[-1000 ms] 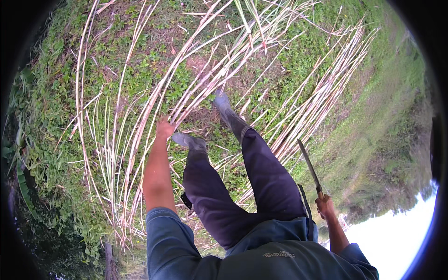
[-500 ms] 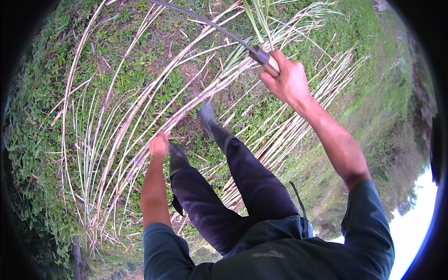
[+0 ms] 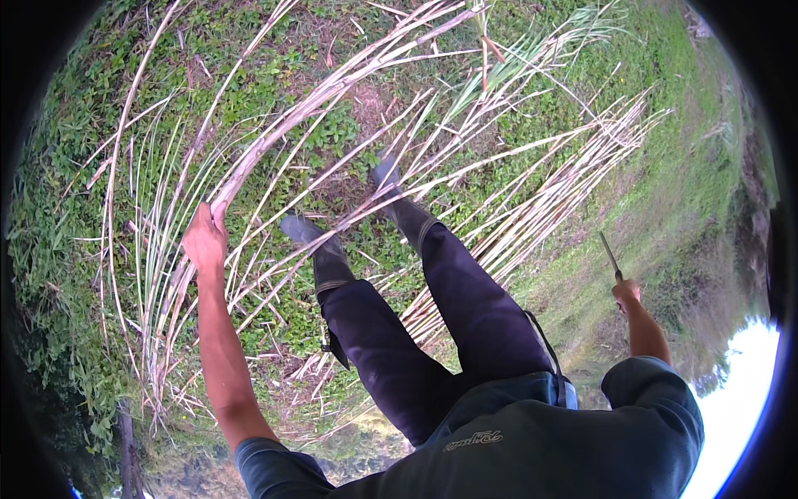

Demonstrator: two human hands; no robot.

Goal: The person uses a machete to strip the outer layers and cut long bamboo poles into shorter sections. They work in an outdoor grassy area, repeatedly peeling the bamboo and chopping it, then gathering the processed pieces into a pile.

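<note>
My left hand (image 3: pixel 205 239) grips a long pale cane stalk (image 3: pixel 307 108) that runs up and to the right over the grass. My right hand (image 3: pixel 626 293) is out at my right side, closed on the handle of a long knife (image 3: pixel 609 255) whose blade points up and away. My legs in dark trousers and dark boots (image 3: pixel 314 235) stand among the stalks between the two hands.
Many cut pale stalks (image 3: pixel 549 200) lie fanned across green ground plants, most of them to the right of my feet. A strip of short grass (image 3: pixel 690 166) runs along the right. Standing thin stalks (image 3: pixel 150 274) cluster at the left.
My right hand with the knife has swung from high over the stalks down and back to my right side. My left hand has kept its grip and shifted slightly up the stalk.
</note>
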